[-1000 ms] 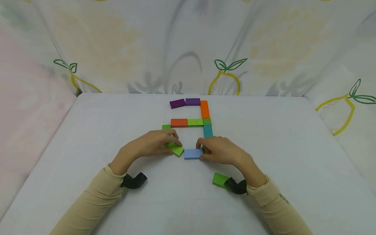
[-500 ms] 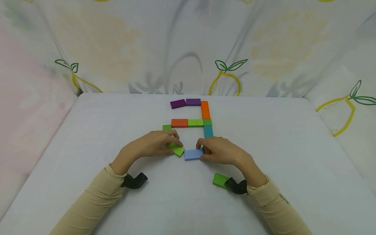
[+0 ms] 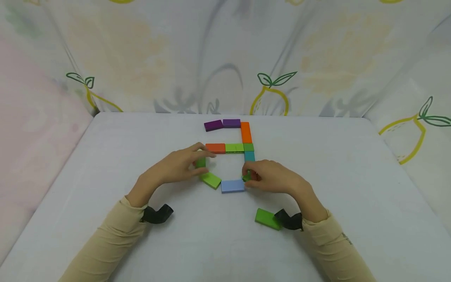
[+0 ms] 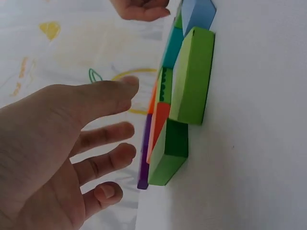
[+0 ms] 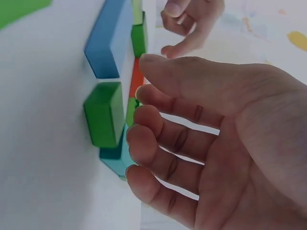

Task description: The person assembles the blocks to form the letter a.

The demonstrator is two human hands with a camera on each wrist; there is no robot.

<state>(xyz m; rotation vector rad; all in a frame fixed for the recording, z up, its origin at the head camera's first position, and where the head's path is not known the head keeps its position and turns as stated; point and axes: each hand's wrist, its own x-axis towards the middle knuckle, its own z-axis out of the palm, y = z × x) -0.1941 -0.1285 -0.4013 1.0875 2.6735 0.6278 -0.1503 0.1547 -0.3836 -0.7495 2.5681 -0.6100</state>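
My left hand (image 3: 174,166) hovers with fingers spread over a green block (image 3: 200,162); the left wrist view shows nothing between thumb and fingers. Just in front of it a lime block (image 3: 211,180) lies at a slant, one corner close to a light blue block (image 3: 232,186). My right hand (image 3: 276,176), fingers loosely bent, is over the right end of the row. Beside those fingertips, in the right wrist view, stands a small green block (image 5: 103,115), held by neither hand. A teal block (image 3: 249,156) lies just behind it.
Farther back, a red-orange block (image 3: 215,148), a lime block (image 3: 234,147) and a green square (image 3: 248,147) form a row. An orange block (image 3: 246,132) leads to two purple blocks (image 3: 231,123). A loose green block (image 3: 267,218) lies near my right wrist.
My left hand has let go of the slanted lime block and moved back and left, fingers spreading. My right hand has shifted slightly right and back, off the light blue block's end.
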